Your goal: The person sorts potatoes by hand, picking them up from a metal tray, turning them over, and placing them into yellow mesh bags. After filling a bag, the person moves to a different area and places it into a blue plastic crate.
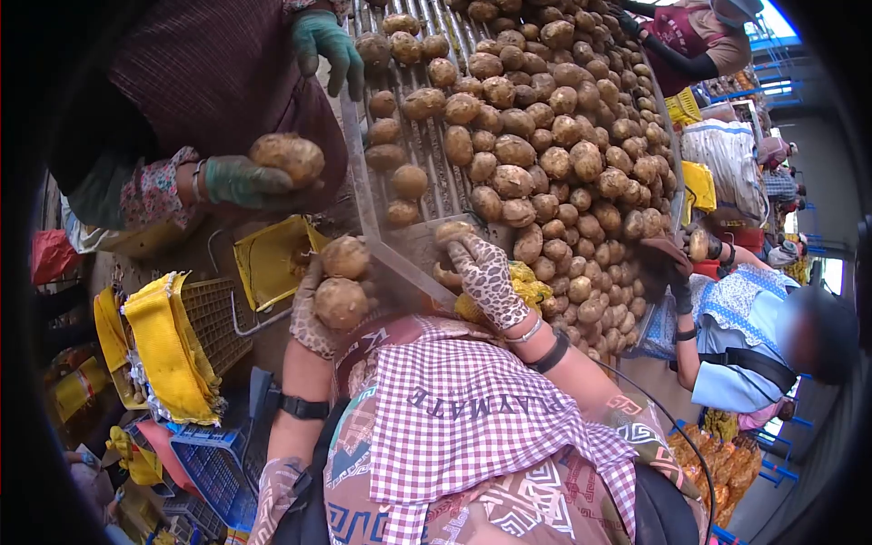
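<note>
In leopard-print gloves, both hands work at the near edge of a roller conveyor (434, 177). My left hand (313, 313) is closed round two large potatoes (342, 302), off to the left of the conveyor's metal edge. The fingers of my right hand (490, 280) are bent over a potato (452, 232) at the corner of the conveyor. Partly under that wrist lies yellow netting (525, 289). A deep heap of loose potatoes (563, 136) covers the belt beyond my right hand.
Across from me, a co-worker's green-gloved hand (245, 180) holds a potato (289, 159). Another co-worker (754, 318) stands at the right side. Left are a stack of yellow mesh bags (168, 341), a yellow crate (272, 263) and a blue crate (213, 472).
</note>
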{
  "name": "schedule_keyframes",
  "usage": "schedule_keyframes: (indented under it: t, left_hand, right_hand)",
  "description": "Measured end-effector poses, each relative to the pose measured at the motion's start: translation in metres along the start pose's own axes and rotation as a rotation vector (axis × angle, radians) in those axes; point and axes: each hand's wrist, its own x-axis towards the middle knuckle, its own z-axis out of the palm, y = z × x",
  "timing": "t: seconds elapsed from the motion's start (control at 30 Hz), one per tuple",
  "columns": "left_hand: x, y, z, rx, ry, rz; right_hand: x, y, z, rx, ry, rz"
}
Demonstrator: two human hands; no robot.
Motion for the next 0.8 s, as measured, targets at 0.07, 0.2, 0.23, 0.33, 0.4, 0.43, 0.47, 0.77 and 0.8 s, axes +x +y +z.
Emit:
schedule_keyframes:
  t: [0.07,0.2,0.23,0.33,0.4,0.43,0.47,0.77,0.8]
  left_hand:
    - [-0.003,0.034,-0.036,-0.030,-0.040,0.071]
    - [0.000,0.084,-0.098,0.096,0.095,0.243]
    - [0.003,0.088,-0.102,0.099,0.095,0.238]
    - [0.018,0.103,-0.118,-0.024,0.463,0.349]
    - [0.027,0.115,-0.130,0.002,0.624,0.397]
    - [0.029,0.108,-0.111,-0.088,0.658,0.424]
    - [0.031,0.102,-0.106,-0.084,0.658,0.426]
    - [0.023,0.075,-0.068,0.044,0.751,0.547]
    - [0.020,0.074,-0.064,0.011,0.752,0.524]
  right_hand:
    - [-0.006,0.002,-0.028,0.195,0.087,0.387]
    - [-0.007,0.058,-0.069,-0.185,0.396,0.370]
    - [-0.006,0.072,-0.074,-0.292,0.431,0.451]
    - [0.021,0.092,-0.093,-0.275,0.303,0.352]
    - [0.043,0.094,-0.092,-0.333,0.192,0.342]
    - [0.056,0.091,-0.089,-0.388,0.083,0.324]
    - [0.069,0.086,-0.087,-0.544,-0.042,0.344]
    - [0.102,0.072,-0.108,-0.651,-0.344,0.311]
    - [0.098,0.069,-0.111,-0.481,-0.275,0.431]
